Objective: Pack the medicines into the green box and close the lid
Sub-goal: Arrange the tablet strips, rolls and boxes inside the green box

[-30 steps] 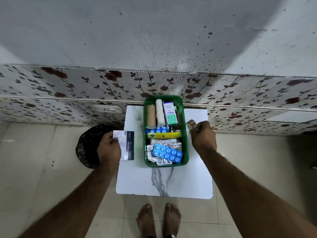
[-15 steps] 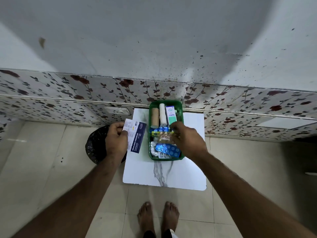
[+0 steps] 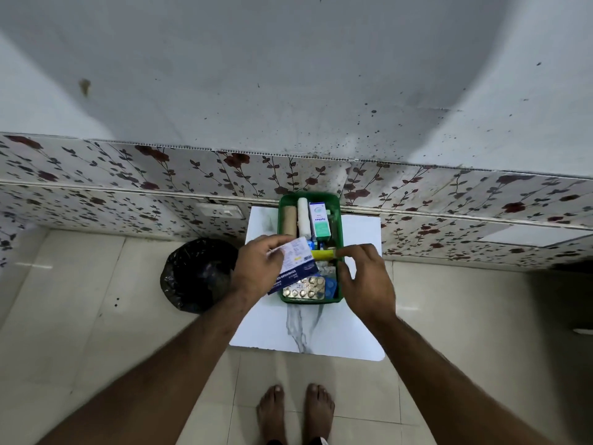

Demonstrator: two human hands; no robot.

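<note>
The open green box (image 3: 340, 220) stands at the far edge of a small white marble-pattern table (image 3: 346, 326). It holds bandage rolls (image 3: 303, 220), a white-and-green carton (image 3: 320, 221), a yellow item (image 3: 322, 254) and a foil blister strip (image 3: 303, 289). My left hand (image 3: 256, 271) grips a white-and-blue dressing packet (image 3: 296, 263) over the box's left side. My right hand (image 3: 369, 277) hovers over the box's right rim with its fingers apart and nothing in it. No lid shows.
A black bin bag (image 3: 195, 274) sits on the tiled floor left of the table. A floral-tiled wall (image 3: 128, 175) runs right behind the box. My bare feet (image 3: 295, 412) stand in front of the table.
My left hand carried the dressing packet from the table's left edge to above the box. My right hand set a foil blister strip into the box and drew back to the right rim.
</note>
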